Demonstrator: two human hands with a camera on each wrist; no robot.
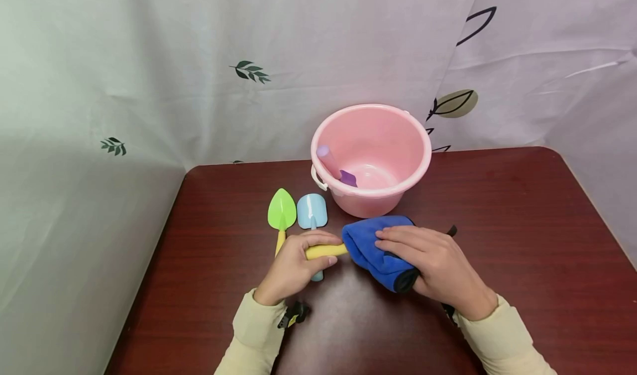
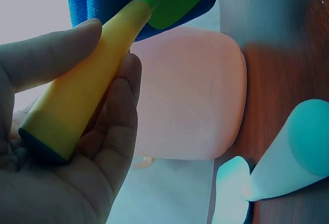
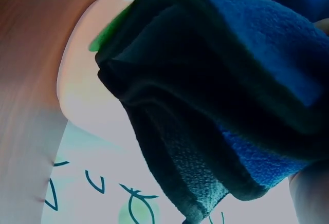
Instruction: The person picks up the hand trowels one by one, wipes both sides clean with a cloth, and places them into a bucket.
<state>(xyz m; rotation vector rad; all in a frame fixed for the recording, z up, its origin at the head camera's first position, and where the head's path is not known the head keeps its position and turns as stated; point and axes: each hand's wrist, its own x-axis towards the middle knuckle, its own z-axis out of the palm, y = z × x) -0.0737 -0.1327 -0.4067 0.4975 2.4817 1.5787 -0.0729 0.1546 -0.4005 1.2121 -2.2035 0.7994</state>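
My left hand (image 1: 293, 264) grips the yellow handle (image 2: 87, 85) of a small garden tool, thumb on one side and fingers curled round the other. Its green head (image 2: 175, 3) shows partly in the left wrist view; the cloth covers it in the head view, so its shape is hidden. With my right hand (image 1: 443, 264) I hold a folded blue cloth (image 1: 370, 248) with dark edging over that head. Dark folds of the cloth (image 3: 267, 44) fill much of the right wrist view, with a green edge showing beyond them.
Behind the hands stands a pink bucket (image 1: 365, 201) with a purple tool (image 1: 330, 162) leaning inside. To its left, a green trowel (image 1: 281, 209) and a light blue shovel (image 1: 312, 210) lie side by side on the dark red table (image 1: 209, 237). Pale patterned fabric (image 1: 278, 120) hangs around the table.
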